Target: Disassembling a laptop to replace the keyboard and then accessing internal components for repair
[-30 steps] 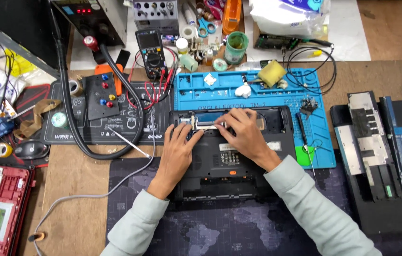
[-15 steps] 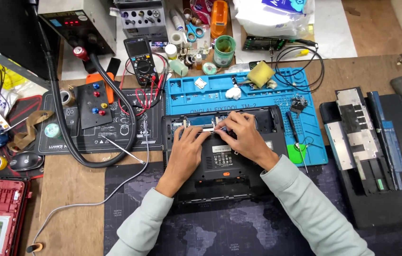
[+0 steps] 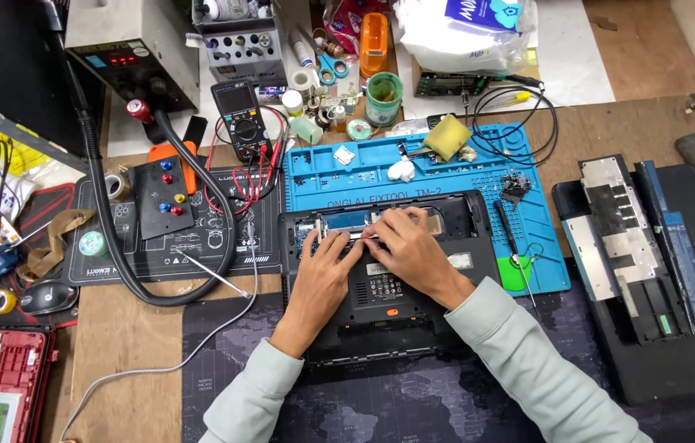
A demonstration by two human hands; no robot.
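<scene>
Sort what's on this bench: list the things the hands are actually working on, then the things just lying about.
In hand:
- left hand
- right hand
- opened black laptop base
- blue silicone repair mat under it

Lying about:
- multimeter
- yellow sponge
- green cup
- red laptop shell
- dismantled panel

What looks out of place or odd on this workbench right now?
The black laptop under both hands lies upside down with an open bay at its far edge. A grey cable trails loose across the wooden bench. Nothing looks spilled.
</scene>
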